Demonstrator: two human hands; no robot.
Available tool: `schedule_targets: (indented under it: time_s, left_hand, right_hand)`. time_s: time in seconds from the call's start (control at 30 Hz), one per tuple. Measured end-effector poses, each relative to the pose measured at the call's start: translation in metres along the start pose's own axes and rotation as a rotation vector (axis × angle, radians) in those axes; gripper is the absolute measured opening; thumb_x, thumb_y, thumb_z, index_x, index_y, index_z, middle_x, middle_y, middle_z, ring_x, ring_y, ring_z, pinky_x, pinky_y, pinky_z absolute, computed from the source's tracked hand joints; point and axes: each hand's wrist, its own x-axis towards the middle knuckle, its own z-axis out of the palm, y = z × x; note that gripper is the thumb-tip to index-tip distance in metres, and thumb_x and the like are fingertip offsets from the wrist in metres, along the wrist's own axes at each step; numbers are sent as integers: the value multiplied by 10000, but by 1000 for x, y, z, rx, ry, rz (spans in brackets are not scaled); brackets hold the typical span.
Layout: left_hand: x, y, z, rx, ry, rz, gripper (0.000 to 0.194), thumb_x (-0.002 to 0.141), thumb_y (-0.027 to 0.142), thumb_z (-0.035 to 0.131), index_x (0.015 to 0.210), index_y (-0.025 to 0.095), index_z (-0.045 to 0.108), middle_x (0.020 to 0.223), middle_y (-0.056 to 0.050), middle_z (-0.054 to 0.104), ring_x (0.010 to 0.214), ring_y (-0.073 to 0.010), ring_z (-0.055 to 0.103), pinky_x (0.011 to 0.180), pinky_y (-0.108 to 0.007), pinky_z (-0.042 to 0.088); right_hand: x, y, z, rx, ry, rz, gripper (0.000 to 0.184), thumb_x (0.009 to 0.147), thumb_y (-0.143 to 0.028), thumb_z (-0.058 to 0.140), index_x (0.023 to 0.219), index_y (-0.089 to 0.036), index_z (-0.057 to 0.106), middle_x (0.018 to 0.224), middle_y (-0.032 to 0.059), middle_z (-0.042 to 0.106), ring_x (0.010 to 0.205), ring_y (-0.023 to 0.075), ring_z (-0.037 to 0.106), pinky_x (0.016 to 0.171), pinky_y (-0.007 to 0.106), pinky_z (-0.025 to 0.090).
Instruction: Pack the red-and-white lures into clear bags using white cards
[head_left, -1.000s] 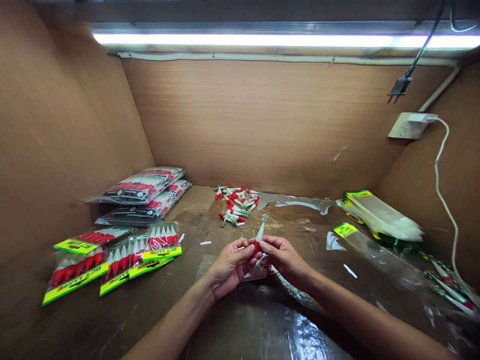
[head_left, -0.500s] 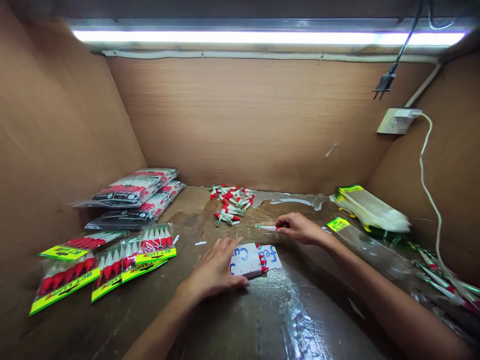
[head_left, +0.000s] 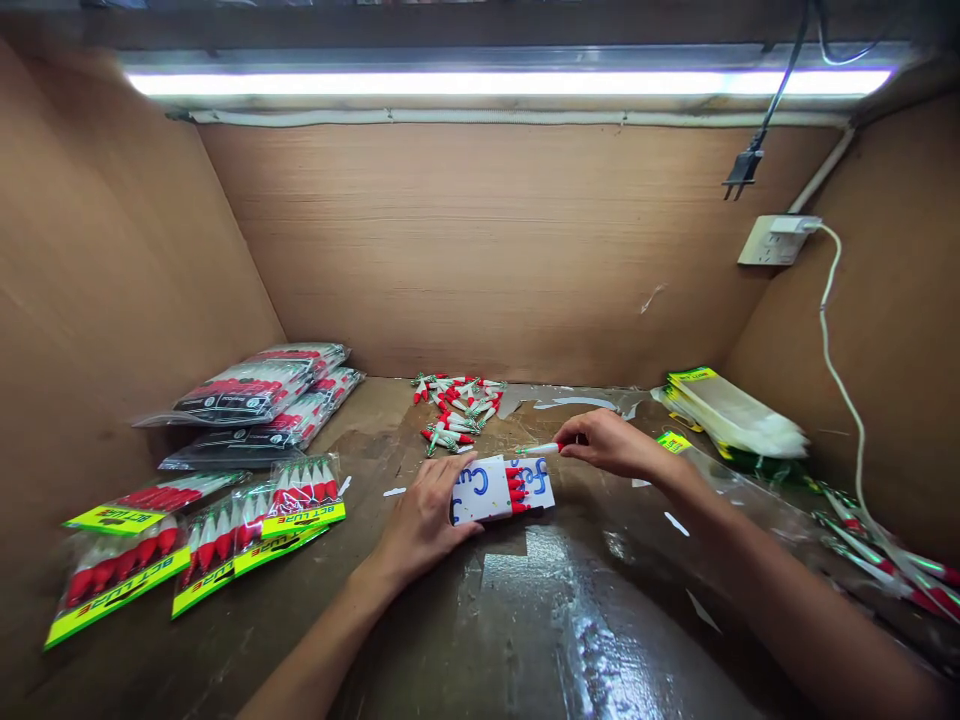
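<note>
My left hand (head_left: pixel 429 508) grips the left end of a white card box (head_left: pixel 489 500) with blue handwriting, thumb along the near side and fingers over the far side. The box lies on the table. Red tips of several lures (head_left: pixel 517 488) show at its open right end, above a card flap. Pinched in my right hand (head_left: pixel 606 445) by its red end is a red-and-white squid lure (head_left: pixel 541 449), its green-and-white hook end pointing left. That lure is just beyond the open end of the box. Farther back lies a pile of similar loose lures (head_left: pixel 461 405).
Packed lure bags with yellow headers (head_left: pixel 289 520) lie at the left, before stacked clear bags (head_left: pixel 247 395). At the right are a pile of header bags (head_left: pixel 739 415), a single bag (head_left: pixel 675 442) and more lures (head_left: pixel 870 555). A black plug (head_left: pixel 744 168) hangs above.
The lure went from both hands into my right hand alone, now turned sideways. My left hand took hold of the box, which moved slightly away from me. The camera view shifted right.
</note>
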Motion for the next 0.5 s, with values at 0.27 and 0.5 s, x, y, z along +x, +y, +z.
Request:
schedule_targets:
  time_s: [0.27,0.5]
  left_hand:
    - [-1,-4,8,-31,-16,63,893,669,328,845,1439,274,398,1378,-80,541,1223,-304,499,1045,-463,398]
    - [-5,-6,18,-89,-94,73,932,651,340,853,1450,269,377,1395,-85,541,1227,-303,509,1048,-444,395]
  right_hand:
    - [5,-13,37,-123,-15,-96,162,874,-214,622,946,-234,766,860,36,768,757,172,676,652,229,394]
    - [5,-24,75,-121,8,-157,163,879,-188,620,955,-231,757,953,53,748,869,186,676,735,238,437]
